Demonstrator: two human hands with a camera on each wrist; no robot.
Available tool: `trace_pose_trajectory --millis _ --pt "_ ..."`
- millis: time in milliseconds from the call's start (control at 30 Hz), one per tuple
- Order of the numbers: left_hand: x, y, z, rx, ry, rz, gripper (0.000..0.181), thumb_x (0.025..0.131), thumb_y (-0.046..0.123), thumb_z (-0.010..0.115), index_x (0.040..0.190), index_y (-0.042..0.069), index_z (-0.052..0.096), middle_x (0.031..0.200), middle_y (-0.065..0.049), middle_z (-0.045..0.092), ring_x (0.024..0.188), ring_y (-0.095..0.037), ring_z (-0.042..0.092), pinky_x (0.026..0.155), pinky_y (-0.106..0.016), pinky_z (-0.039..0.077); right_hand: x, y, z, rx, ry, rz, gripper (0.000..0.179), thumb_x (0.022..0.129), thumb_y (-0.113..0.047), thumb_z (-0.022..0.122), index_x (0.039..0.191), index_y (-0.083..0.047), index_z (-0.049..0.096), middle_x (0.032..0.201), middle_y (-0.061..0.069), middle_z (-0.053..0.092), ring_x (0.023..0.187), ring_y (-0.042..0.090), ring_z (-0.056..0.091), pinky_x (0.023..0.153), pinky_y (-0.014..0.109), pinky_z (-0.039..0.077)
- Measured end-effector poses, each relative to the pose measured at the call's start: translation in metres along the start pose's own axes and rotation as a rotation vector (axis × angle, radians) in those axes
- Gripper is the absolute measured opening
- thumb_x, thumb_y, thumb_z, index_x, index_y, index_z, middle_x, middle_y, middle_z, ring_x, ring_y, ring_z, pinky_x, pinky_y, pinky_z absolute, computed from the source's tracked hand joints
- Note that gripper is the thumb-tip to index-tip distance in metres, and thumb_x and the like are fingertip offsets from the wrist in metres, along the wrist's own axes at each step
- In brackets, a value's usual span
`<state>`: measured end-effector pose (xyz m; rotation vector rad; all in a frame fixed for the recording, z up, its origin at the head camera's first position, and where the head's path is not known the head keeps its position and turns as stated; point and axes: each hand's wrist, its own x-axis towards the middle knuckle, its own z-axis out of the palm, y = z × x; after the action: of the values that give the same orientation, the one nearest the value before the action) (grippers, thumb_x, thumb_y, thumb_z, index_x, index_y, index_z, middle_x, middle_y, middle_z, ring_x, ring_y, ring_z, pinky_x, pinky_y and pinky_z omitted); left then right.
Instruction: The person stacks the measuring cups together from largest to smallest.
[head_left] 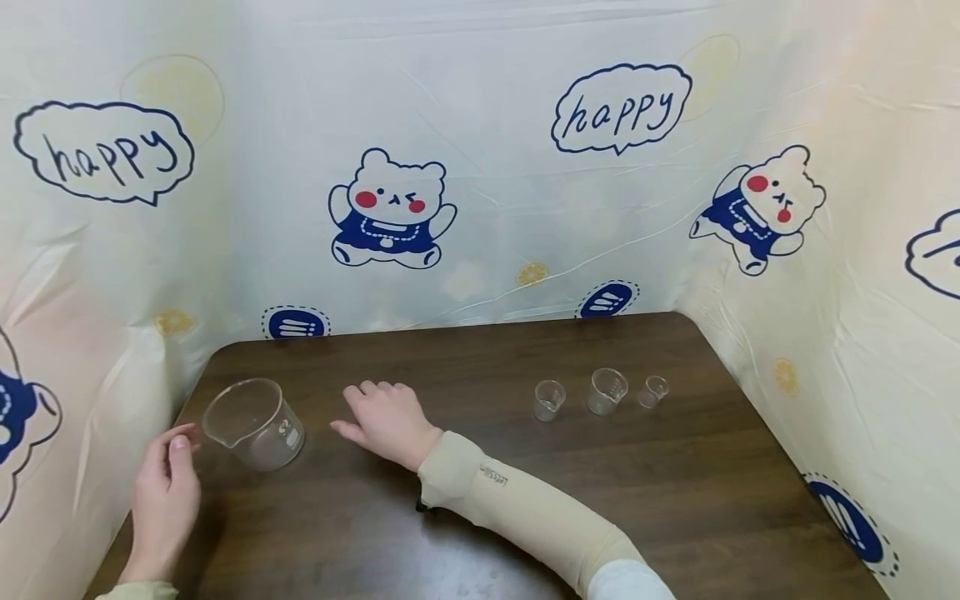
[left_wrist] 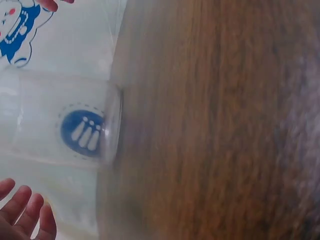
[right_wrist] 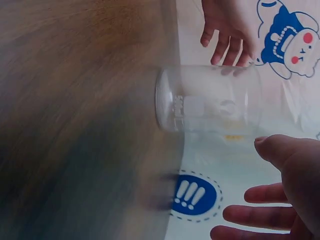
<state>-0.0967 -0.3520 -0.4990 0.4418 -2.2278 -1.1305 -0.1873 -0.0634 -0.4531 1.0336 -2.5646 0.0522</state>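
Note:
A large clear glass beaker (head_left: 258, 433) with white printing stands upright at the left of the table, its spout toward the front left. Just left of it is my left hand (head_left: 165, 492), fingers slightly bent, apart from the glass. To the beaker's right my right hand (head_left: 390, 421) hovers palm down with its fingers loosely spread, holding nothing. In the right wrist view the beaker (right_wrist: 210, 100) sits between both hands, with a gap to the right hand's thumb. The left wrist view shows the beaker (left_wrist: 55, 120) beside the left fingers (left_wrist: 30, 210).
Three smaller glass beakers stand in a row at the right back: a small one (head_left: 549, 402), a medium one (head_left: 606, 392) and a tiny one (head_left: 653, 392). The brown wooden table (head_left: 465, 375) meets a printed cloth curtain (head_left: 495, 217) at its back and sides.

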Motion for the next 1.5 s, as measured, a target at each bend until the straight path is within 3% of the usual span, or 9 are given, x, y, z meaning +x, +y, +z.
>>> trace_pose_trajectory --millis 300,467,733,933,1300,1500 --pt "0.003 -0.005 0.003 -0.01 -0.057 -0.043 0.041 0.113 0.022 0.038 0.137 -0.001 0.06 0.103 0.038 0.052 0.094 0.018 0.05 0.079 -0.005 0.035 0.024 -0.024 0.01 0.057 -0.056 -0.043 0.05 0.103 -0.064 0.051 0.127 -0.024 0.068 0.097 -0.013 0.068 0.071 0.0 0.064 0.05 0.017 0.042" --pt "0.008 -0.007 0.006 0.015 -0.081 -0.05 0.041 0.113 0.023 0.038 0.139 0.0 0.06 0.1 0.038 0.05 0.093 0.016 0.05 0.078 -0.005 0.035 0.038 -0.033 0.015 0.15 -0.098 -0.039 0.05 0.102 -0.064 0.053 0.13 -0.024 0.066 0.098 -0.015 0.065 0.073 -0.003 0.061 0.049 0.014 0.037" --pt "0.008 -0.013 0.012 0.017 -0.135 -0.023 0.039 0.112 0.02 0.04 0.14 -0.001 0.059 0.094 0.039 0.048 0.088 0.017 0.05 0.072 -0.004 0.041 0.049 -0.051 0.026 0.23 -0.12 0.014 0.042 0.097 -0.067 0.059 0.111 -0.028 0.065 0.082 -0.019 0.055 0.067 -0.007 0.053 0.049 0.014 0.035" --pt "0.009 -0.011 0.011 -0.036 -0.14 0.011 0.039 0.113 0.019 0.041 0.138 -0.004 0.059 0.109 0.037 0.054 0.096 0.015 0.051 0.069 -0.005 0.046 0.053 -0.055 0.027 0.244 -0.116 0.028 0.044 0.096 -0.067 0.061 0.111 -0.026 0.064 0.08 -0.018 0.055 0.064 -0.005 0.05 0.048 0.014 0.036" --pt "0.011 0.0 0.009 -0.109 -0.198 0.085 0.041 0.114 0.017 0.039 0.144 -0.006 0.055 0.12 0.034 0.06 0.104 0.014 0.058 0.073 -0.01 0.052 0.06 -0.058 0.026 0.345 -0.17 0.058 0.048 0.095 -0.067 0.063 0.123 -0.028 0.064 0.094 -0.019 0.065 0.073 -0.006 0.057 0.053 0.015 0.04" --pt "0.01 0.003 0.008 -0.128 -0.2 0.105 0.039 0.113 0.015 0.04 0.138 -0.009 0.059 0.119 0.032 0.062 0.103 0.012 0.06 0.074 -0.01 0.052 0.061 -0.058 0.024 0.356 -0.167 0.052 0.053 0.093 -0.067 0.065 0.129 -0.028 0.064 0.102 -0.018 0.069 0.077 -0.005 0.061 0.054 0.014 0.041"
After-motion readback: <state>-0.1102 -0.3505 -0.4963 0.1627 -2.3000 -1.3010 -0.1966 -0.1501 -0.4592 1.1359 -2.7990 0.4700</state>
